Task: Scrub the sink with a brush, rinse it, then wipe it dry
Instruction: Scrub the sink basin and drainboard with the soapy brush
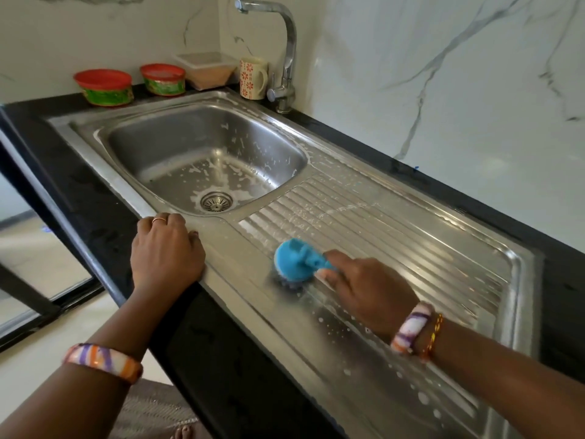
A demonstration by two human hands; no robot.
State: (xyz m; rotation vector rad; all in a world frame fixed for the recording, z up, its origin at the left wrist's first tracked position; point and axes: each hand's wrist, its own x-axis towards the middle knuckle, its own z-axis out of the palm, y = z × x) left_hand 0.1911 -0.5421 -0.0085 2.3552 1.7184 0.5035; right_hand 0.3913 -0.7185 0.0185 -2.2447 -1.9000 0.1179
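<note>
On the drainboard near its front edge, w/ bristles down on the steel, I see the blue brush [296, 261]. Right hand [364, 293] is closed around its handle, fingers wrapped, wrist w/ a striped bangle [411, 327] + a thread band. Brush head is slightly blurred. Left hand [166, 248] lies palm-down on the front rim of the sink [104, 182], fingers flat & loosely spread, gripping nothing; ring on one finger, striped bangle on that forearm too. Sink is stainless, set in a black tabletop [79, 198]; basin to the left, ribbed drainboard to the right. Soap suds spotted across basin walls, around the drain strainer [216, 201] and over the drainboard ribs. Chrome tap [285, 58] stands at the back corner, no water running from what I can see. Behind the basin along the wall: two red-lidded tubs [104, 87], a clear lidded box [209, 71], a flower-print mug [253, 78]. Marble-look wall panels behind.
</note>
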